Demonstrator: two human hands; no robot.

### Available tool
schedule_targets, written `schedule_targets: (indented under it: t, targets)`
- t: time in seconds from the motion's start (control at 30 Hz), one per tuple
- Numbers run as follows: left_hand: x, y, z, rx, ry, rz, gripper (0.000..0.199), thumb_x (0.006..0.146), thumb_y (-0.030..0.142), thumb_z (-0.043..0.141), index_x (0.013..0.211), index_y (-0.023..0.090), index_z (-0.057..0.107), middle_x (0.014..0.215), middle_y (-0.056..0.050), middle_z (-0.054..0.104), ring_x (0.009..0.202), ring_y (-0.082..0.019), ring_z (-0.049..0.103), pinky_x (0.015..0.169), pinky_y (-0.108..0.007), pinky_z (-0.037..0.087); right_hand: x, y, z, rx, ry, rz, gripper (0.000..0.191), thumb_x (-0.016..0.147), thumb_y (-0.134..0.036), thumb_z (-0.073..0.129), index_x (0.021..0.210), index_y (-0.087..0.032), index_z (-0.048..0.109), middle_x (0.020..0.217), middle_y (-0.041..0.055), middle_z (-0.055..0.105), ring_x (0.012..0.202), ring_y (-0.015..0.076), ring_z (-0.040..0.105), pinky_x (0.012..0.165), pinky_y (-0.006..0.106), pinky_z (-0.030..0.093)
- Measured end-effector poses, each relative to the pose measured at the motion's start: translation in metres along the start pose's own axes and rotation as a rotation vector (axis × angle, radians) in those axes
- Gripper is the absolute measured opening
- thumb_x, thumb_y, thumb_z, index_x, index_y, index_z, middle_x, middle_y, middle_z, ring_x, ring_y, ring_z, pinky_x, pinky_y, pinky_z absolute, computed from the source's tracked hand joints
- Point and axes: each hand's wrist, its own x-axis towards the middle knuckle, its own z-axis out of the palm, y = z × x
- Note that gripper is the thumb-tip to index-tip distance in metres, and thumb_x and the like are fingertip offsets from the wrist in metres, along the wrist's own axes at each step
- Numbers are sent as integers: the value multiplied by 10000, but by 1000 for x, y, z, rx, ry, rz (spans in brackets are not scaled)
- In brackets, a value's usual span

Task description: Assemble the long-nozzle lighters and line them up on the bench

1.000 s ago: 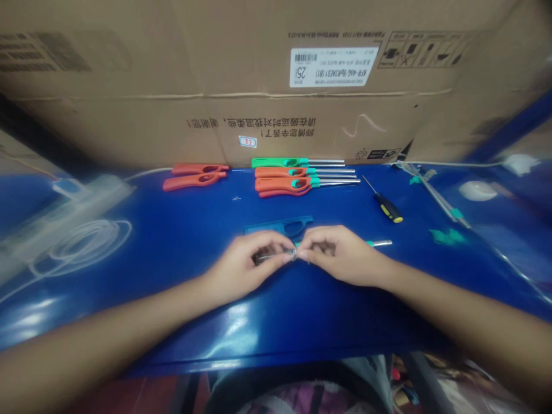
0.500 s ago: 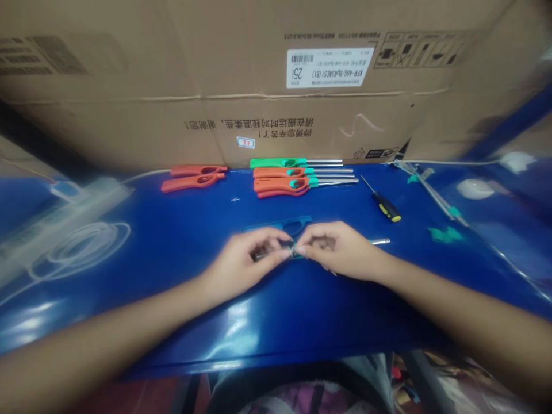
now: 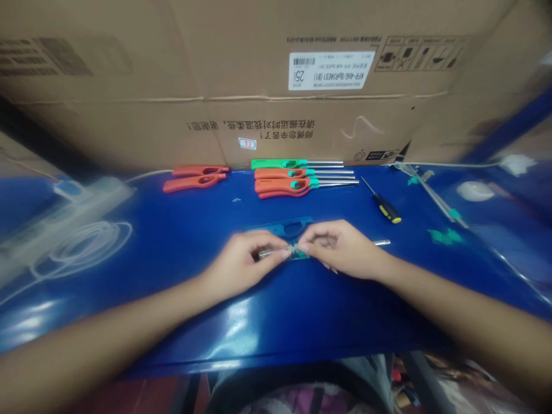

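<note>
My left hand (image 3: 241, 260) is closed, thumb and forefinger pinching a small, pale cylindrical part (image 3: 268, 253) whose kind I cannot make out. The fingertips of my right hand (image 3: 342, 248) are pinched together at the same spot, nearly touching the left ones. Whatever they hold is too small to name. Just behind the hands lies a blue plastic lighter shell half (image 3: 297, 226). Below the fingertips shows a teal piece (image 3: 301, 252), partly covered by the hands. A metal tube end (image 3: 382, 242) sticks out beyond my right hand.
Several long-nosed lighters (image 3: 282, 187) lie at the back, left of a black-and-yellow screwdriver (image 3: 388, 210). Orange lighter handles (image 3: 192, 183) lie farther left. Metal rods (image 3: 435, 192) and green scraps (image 3: 444, 236) are at right, a coiled white cable (image 3: 92, 244) at left. A cardboard box (image 3: 150, 126) walls the back.
Both hands stay nearly in place, with fingertips still together. My right fingers have shifted slightly to the right, and more of the pale part and teal piece shows.
</note>
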Motion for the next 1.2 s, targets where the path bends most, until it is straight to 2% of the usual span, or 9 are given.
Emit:
schedule_targets:
  t: [0.43,0.77,1.03,1.2]
  targets:
    - [-3,0,4,-14,44,-1,136,902,288,710,915,176,786,845,-26,765,668,-108,617,616,-209,458,1,1,2,14,15,-15,191,827,-330,677,824,-139,668,499,-59,518,414,64,469,410,187,349]
    - [0,-2,3,-90,38,-99,223,898,366,708,942,162,786,823,-44,760,636,-121,593,584,-226,457,2,-2,4,107,43,-19,272,800,-394,735,841,-132,673,475,-65,534,377,60,459,377,184,376]
    - [0,-1,2,-86,34,-74,215,904,356,707,957,171,801,855,-48,776,665,-125,625,605,-221,482,1,2,0,83,30,-54,323,807,-430,750,916,-131,697,513,-58,553,409,66,482,394,189,412]
    - [1,-1,1,-107,36,-64,215,904,349,709,969,166,800,842,-52,778,647,-128,634,594,-221,502,3,2,-2,88,10,-28,298,799,-421,753,870,-144,665,505,-60,546,424,73,498,409,192,449]
